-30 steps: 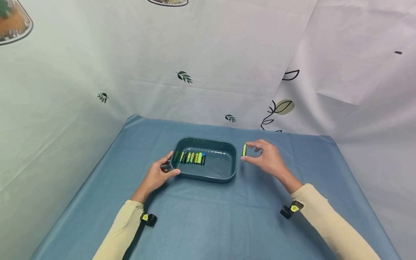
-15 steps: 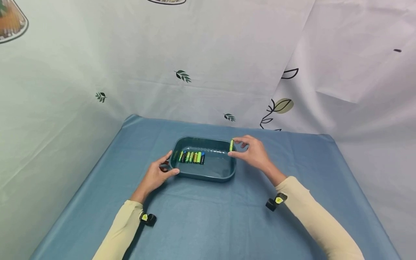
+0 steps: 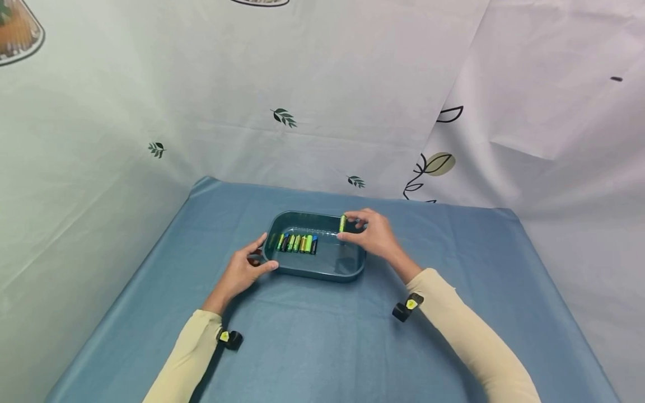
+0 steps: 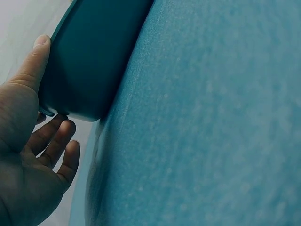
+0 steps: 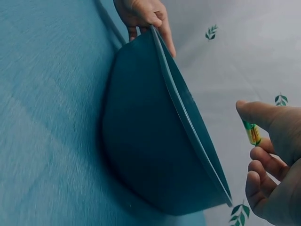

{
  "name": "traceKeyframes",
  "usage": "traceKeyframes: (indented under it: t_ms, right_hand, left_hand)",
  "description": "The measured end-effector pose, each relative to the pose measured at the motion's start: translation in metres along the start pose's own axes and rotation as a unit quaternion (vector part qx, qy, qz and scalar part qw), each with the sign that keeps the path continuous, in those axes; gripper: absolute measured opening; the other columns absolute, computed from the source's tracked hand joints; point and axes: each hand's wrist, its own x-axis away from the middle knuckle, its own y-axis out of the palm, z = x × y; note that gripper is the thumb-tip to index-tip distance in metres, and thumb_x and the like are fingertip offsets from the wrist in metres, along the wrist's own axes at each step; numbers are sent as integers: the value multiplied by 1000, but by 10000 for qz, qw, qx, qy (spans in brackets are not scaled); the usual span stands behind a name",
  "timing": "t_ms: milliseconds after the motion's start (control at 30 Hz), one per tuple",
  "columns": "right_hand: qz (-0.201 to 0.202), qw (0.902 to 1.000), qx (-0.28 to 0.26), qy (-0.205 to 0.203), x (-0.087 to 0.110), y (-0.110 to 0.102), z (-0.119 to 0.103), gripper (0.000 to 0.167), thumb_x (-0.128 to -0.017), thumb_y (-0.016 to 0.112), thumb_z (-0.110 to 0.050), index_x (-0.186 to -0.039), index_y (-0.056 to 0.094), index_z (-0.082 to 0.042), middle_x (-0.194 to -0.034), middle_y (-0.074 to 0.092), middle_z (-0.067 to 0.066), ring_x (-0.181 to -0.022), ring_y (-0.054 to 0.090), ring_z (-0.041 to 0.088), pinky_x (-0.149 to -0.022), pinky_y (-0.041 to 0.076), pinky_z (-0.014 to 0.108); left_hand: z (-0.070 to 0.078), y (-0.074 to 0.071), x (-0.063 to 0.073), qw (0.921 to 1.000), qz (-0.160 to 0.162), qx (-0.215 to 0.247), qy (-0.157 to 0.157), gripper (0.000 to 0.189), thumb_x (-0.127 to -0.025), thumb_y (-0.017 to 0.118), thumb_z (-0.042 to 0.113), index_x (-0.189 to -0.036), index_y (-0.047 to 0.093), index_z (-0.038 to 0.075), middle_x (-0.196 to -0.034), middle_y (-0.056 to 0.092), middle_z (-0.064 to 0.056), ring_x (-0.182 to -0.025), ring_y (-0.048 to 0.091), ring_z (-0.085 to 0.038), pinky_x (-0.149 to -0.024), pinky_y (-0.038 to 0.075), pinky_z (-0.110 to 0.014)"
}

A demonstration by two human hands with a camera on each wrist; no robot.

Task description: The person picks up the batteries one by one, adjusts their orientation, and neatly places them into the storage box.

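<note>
A dark green rectangular dish (image 3: 322, 274) with rounded corners sits on the blue cloth. Inside it, toward the left, several batteries (image 3: 297, 244) with green, yellow and blue wrappers lie side by side in a row. My left hand (image 3: 243, 274) holds the dish's left end, its thumb (image 4: 35, 63) along the rim and fingers around the corner. Over the right part of the dish, my right hand (image 3: 373, 232) pinches one green and yellow battery (image 3: 342, 224) upright between thumb and fingertips. In the right wrist view that battery (image 5: 253, 134) is partly hidden by the thumb.
The blue cloth (image 3: 312, 341) covers the table around the dish. White sheets (image 3: 322, 73) with printed leaves hang behind and at both sides. Each wrist wears a small black camera, such as the right one (image 3: 401, 312).
My right hand has moved left with the battery, from beside the dish's right end to above its inside. The left hand, the dish and the row of batteries stay in place.
</note>
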Motion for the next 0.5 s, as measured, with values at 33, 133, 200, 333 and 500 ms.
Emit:
traceKeyframes:
  t_ms: [33, 133, 200, 333, 500]
  right_hand:
    - [-10, 10000, -11, 4, -1, 2, -1, 56, -84, 86, -38, -133, 70, -14, -119, 67, 6, -99, 62, 23, -78, 53, 43]
    - [-29, 10000, -69, 31, -3, 9, -4, 55, -85, 85, -37, -133, 70, -14, -118, 68, 6, -98, 62, 23, -79, 53, 42]
    - [-43, 9999, -122, 61, -4, 14, -6, 55, -86, 85, -37, -133, 70, -15, -118, 68, 5, -98, 62, 22, -79, 53, 41]
    - [-78, 9994, -288, 171, -5, 23, -11, 55, -86, 85, -36, -134, 69, -14, -118, 68, 5, -98, 62, 22, -79, 53, 40]
    - [-145, 9976, -532, 428, -6, 32, -16, 55, -86, 85, -33, -135, 68, -14, -118, 68, 5, -99, 61, 21, -79, 54, 39]
  left_hand:
    - [0, 0, 0, 10000, 5, -3, -2, 88, -89, 81, 40, -161, 34, 22, -139, 56, -22, -118, 60, -37, -88, 54, -52]
    - [0, 0, 0, 10000, 13, -28, -17, 88, -88, 81, 40, -161, 35, 22, -134, 58, -21, -115, 62, -37, -85, 54, -49]
    - [0, 0, 0, 10000, 22, -24, -30, 88, -88, 81, 40, -161, 35, 22, -132, 59, -21, -114, 62, -36, -83, 54, -47]
    - [0, 0, -1, 10000, 37, -37, -39, 88, -88, 82, 39, -161, 35, 22, -129, 60, -20, -112, 63, -36, -80, 54, -44]
    - [0, 0, -1, 10000, 7, -37, -69, 89, -88, 81, 40, -161, 35, 22, -130, 59, -20, -111, 62, -35, -79, 53, -42]
